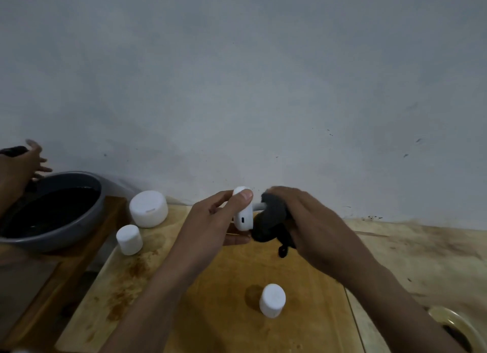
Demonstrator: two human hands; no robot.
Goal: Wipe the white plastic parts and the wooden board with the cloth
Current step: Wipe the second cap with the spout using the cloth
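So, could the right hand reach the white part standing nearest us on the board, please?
Probably yes: that white part stands alone on the board near the right hand, though the hand grips the cloth.

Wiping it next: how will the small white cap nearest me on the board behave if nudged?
The white cap looks like small rigid plastic, probably light and stiff. Upright on the wooden board, it may slide; tipped over, its round side would likely roll.

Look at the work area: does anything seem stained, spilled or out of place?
Yes. The wooden board has brown blotches down its left side, while its middle looks cleaner. At the left edge, another person's hand hovers over the grey bowl of dark liquid. Nothing looks broken.
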